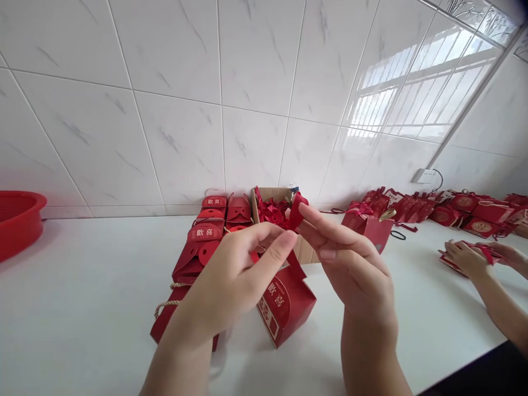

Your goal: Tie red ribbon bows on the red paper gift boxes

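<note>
A red ribbon is pinched between the fingertips of my right hand, above a red gift box. My left hand is closed with thumb and fingers on the same ribbon, just left of the right hand. From the hands the ribbon runs down to the top of the box. The red gift box stands tilted on the white table below and between my hands, with pale lettering on its front. My left hand hides part of its upper left side.
Several red boxes stand in rows at the left. Behind my hands is a cardboard box of red ribbons. A red basin sits far left. At right, another person's hands work near more red boxes.
</note>
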### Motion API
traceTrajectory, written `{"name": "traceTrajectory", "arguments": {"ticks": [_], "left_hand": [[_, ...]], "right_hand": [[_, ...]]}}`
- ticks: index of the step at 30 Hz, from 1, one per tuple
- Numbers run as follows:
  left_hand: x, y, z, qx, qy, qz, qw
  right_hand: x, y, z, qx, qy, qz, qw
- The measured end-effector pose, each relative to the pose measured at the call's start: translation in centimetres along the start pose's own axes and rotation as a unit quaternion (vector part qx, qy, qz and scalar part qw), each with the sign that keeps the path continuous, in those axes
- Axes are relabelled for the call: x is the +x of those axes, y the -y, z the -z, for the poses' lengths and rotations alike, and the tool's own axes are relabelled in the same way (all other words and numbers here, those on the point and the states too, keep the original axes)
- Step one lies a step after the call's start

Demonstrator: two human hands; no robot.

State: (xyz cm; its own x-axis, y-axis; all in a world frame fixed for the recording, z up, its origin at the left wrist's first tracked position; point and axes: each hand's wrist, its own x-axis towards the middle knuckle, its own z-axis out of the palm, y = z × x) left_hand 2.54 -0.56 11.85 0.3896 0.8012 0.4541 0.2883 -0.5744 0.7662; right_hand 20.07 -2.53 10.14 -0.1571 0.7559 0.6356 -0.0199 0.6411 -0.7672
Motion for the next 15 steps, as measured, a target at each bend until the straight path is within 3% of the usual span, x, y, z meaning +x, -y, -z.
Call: {"name": "traceTrajectory", "arguments": {"ticks": [6, 11, 15], "left_hand": [[1.1, 0.2, -1.0, -0.005, -0.028, 0.02, 0.999], [0.8, -0.1, -0.7, -0.003, 0.054, 0.032, 0.998], [0.5, -0.6, -0.4, 0.017, 0.085, 0.025, 0.996]], "right_hand": [[-0.6, 0.6, 0.2, -0.015, 0.014, -0.008, 1.0], [0.4, -0.4, 0.7, 0.095, -0.059, 0.007, 0.994], [2.0, -2.1, 1.7, 0.239, -0.151, -0.03, 0.959]]}}
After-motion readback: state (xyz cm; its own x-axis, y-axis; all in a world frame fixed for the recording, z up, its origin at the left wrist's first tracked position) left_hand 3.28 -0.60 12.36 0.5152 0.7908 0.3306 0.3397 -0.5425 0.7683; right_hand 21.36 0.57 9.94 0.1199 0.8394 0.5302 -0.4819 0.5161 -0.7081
